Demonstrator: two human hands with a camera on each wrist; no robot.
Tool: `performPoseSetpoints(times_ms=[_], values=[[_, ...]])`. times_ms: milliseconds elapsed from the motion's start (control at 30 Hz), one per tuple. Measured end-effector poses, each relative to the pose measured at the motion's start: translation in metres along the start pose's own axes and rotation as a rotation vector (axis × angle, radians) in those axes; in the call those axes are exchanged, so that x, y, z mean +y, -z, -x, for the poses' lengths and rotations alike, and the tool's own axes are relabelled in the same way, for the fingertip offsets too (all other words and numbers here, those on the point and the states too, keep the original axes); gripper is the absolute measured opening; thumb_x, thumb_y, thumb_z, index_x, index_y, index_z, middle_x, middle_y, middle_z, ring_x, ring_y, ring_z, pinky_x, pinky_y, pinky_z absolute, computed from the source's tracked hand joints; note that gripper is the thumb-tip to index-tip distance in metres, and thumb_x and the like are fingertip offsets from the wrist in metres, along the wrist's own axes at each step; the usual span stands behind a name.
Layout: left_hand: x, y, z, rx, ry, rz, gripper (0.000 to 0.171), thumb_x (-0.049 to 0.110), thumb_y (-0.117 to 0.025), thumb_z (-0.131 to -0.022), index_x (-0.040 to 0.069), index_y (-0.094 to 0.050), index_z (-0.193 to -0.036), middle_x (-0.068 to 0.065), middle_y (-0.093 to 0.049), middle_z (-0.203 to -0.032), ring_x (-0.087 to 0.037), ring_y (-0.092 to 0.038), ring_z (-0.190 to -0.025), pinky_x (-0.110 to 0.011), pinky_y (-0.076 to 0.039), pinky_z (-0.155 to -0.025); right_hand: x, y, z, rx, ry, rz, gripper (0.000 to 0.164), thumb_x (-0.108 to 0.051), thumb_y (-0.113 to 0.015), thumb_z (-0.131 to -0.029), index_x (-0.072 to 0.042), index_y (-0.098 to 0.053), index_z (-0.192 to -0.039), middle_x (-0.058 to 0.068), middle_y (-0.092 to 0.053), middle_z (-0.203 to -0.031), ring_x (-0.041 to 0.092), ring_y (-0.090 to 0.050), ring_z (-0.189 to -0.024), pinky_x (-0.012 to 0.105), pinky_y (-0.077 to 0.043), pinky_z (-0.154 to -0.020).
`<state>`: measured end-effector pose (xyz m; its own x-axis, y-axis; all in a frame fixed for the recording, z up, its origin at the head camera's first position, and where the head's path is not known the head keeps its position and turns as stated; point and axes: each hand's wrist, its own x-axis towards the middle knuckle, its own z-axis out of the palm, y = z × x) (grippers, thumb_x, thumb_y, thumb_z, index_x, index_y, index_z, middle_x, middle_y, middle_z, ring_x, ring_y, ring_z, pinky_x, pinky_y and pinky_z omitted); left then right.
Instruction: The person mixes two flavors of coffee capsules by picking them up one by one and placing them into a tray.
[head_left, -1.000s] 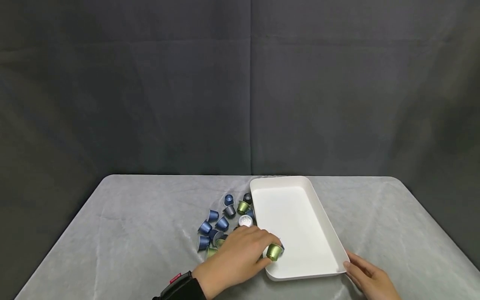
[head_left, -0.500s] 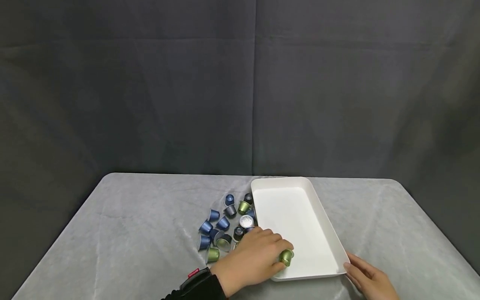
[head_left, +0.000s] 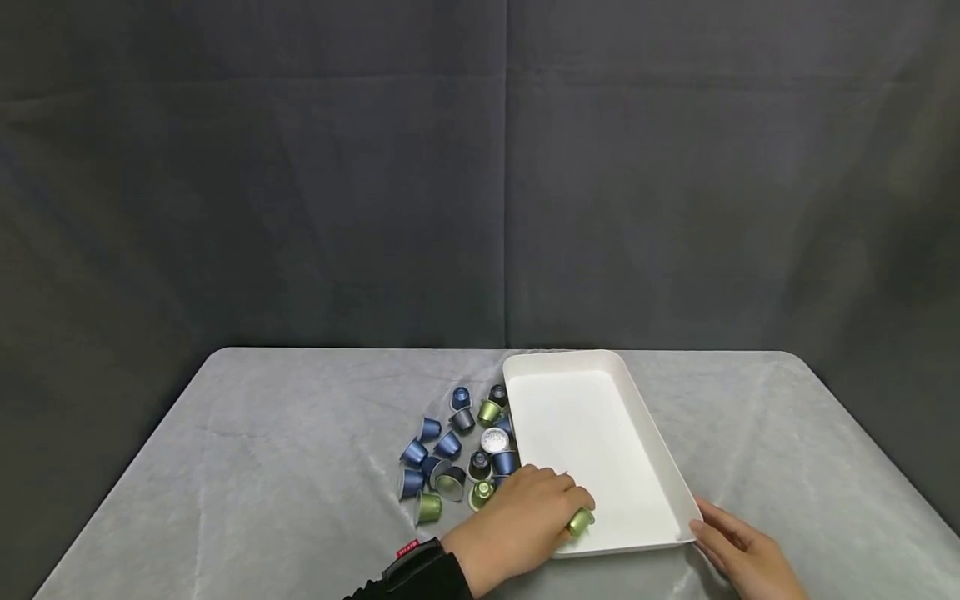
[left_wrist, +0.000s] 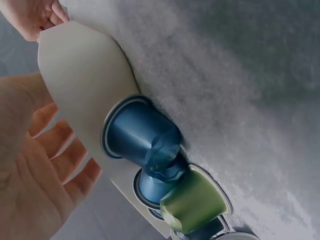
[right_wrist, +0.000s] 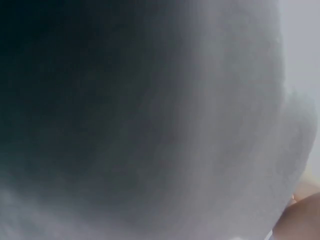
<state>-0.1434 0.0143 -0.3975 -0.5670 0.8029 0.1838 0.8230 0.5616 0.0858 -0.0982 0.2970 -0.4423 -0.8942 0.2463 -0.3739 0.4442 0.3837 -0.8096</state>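
Note:
My left hand [head_left: 528, 517] pinches a green coffee capsule [head_left: 581, 522] between thumb and fingertips, low over the near left corner of a white tray [head_left: 622, 492]. In the left wrist view, the fingers of my left hand [left_wrist: 37, 170] reach behind the tray's outer wall [left_wrist: 85, 70], which hides the held capsule. My right hand [head_left: 746, 550] grips the tray's near right corner, thumb at the rim and fingers along the side. The right wrist view is mostly blurred cloth, with a bit of the right hand [right_wrist: 302, 220] at its lower right.
Several blue, dark and green capsules lie loosely left of the tray, among them a green capsule [head_left: 429, 507], a blue capsule [head_left: 412, 483] and one showing its silver lid [head_left: 494, 440]. Grey cloth [head_left: 285, 467] covers the table. A dark curtain [head_left: 360, 183] hangs behind.
The left hand has moved right and slightly down with the green capsule, farther over the tray. More loose capsules show behind it. The right hand stays at the tray corner.

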Motion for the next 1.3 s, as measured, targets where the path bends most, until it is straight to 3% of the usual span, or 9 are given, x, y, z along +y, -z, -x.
performPoseSetpoints(times_ms=[333, 500, 800, 900, 1067, 1300], values=[[0.0, -0.005, -0.001, 0.016, 0.022, -0.03, 0.019, 0.027, -0.077, -0.086, 0.026, -0.071, -0.104, 0.015, -0.063, -0.092, -0.003, -0.059, -0.083, -0.019, -0.042, -0.069, -0.002, -0.001, 0.002, -0.003, 0.006, 0.012, 0.079, -0.045, -0.065, -0.094, 0.01, -0.04, -0.144, 0.032, -0.04, -0.143, 0.038, -0.053, -0.125, 0.032, -0.055, -0.085], [0.0, -0.005, -0.001, -0.007, 0.045, -0.027, 0.02, 0.027, -0.078, -0.085, 0.028, -0.071, -0.104, 0.016, -0.063, -0.091, -0.002, -0.058, -0.082, -0.019, -0.042, -0.069, -0.003, -0.001, 0.001, -0.014, 0.005, 0.015, 0.079, -0.044, -0.064, -0.095, 0.011, -0.038, -0.145, 0.032, -0.035, -0.146, 0.041, -0.048, -0.129, 0.031, -0.054, -0.087], [0.003, 0.004, 0.0, 0.002, 0.056, -0.053, 0.026, 0.03, -0.077, -0.086, 0.027, -0.071, -0.112, 0.014, -0.066, -0.1, -0.006, -0.062, -0.091, -0.022, -0.044, -0.077, 0.0, 0.001, 0.003, -0.015, 0.031, 0.02, 0.075, -0.042, -0.063, -0.096, 0.009, -0.039, -0.145, 0.03, -0.038, -0.146, 0.033, -0.052, -0.126, 0.028, -0.054, -0.087], [0.003, 0.007, 0.002, 0.026, 0.054, -0.052, 0.027, 0.029, -0.078, -0.085, 0.027, -0.071, -0.112, 0.014, -0.066, -0.1, -0.006, -0.062, -0.091, -0.022, -0.044, -0.076, 0.001, 0.002, 0.004, -0.007, 0.038, 0.063, 0.076, -0.046, -0.063, -0.095, 0.007, -0.041, -0.146, 0.028, -0.043, -0.143, 0.03, -0.054, -0.123, 0.032, -0.054, -0.088], [0.002, 0.011, 0.01, 0.074, 0.091, -0.036, 0.025, 0.03, -0.075, -0.088, 0.027, -0.071, -0.113, 0.014, -0.066, -0.102, -0.006, -0.06, -0.092, -0.024, -0.045, -0.078, -0.002, 0.004, 0.005, -0.012, 0.037, 0.153, 0.082, -0.055, -0.06, -0.094, 0.005, -0.042, -0.146, 0.028, -0.047, -0.141, 0.039, -0.05, -0.128, 0.047, -0.049, -0.096], [0.002, 0.021, 0.027, 0.154, 0.197, 0.088, 0.023, 0.033, -0.07, -0.093, 0.026, -0.069, -0.115, 0.015, -0.066, -0.11, -0.006, -0.059, -0.103, -0.028, -0.045, -0.089, -0.004, 0.003, 0.006, -0.023, 0.05, 0.107, 0.075, -0.045, -0.06, -0.097, 0.008, -0.04, -0.145, 0.029, -0.042, -0.144, 0.037, -0.051, -0.127, 0.033, -0.054, -0.089]])
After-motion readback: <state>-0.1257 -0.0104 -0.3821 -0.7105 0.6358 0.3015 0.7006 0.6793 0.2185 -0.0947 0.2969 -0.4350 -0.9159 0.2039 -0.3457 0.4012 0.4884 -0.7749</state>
